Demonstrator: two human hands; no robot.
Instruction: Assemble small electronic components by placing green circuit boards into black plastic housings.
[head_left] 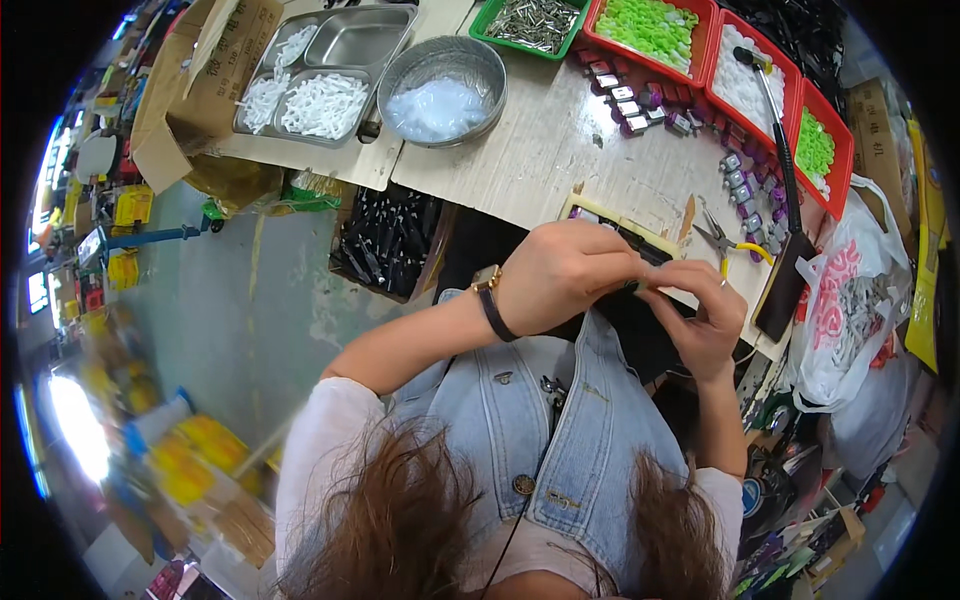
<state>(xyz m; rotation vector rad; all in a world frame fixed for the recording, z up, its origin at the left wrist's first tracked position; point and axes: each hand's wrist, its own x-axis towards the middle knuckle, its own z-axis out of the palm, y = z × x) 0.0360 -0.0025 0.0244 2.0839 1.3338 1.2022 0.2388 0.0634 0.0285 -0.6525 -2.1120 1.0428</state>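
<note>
Both of my hands meet over the front edge of the table, fingertips close together. My left hand (572, 272), with a watch (487, 280) on its wrist, is closed in a pinch. My right hand (708, 308), a ring on one finger, pinches from the other side. A small dark bit shows between the fingertips, but what they hold is mostly covered. Just beyond the left hand lies a pale yellow frame-like tray (655, 240), partly hidden by it. Pliers with yellow handles (752, 250) lie past the right hand.
Beyond stand red trays (707, 70) of green and white pieces, a green tray (478, 30) of metal pieces, a metal bowl (392, 75) and a steel tray (312, 66). Small purple-and-silver parts (742, 190) lie loose. A long black tool (782, 150) and a plastic bag (825, 365) are at right.
</note>
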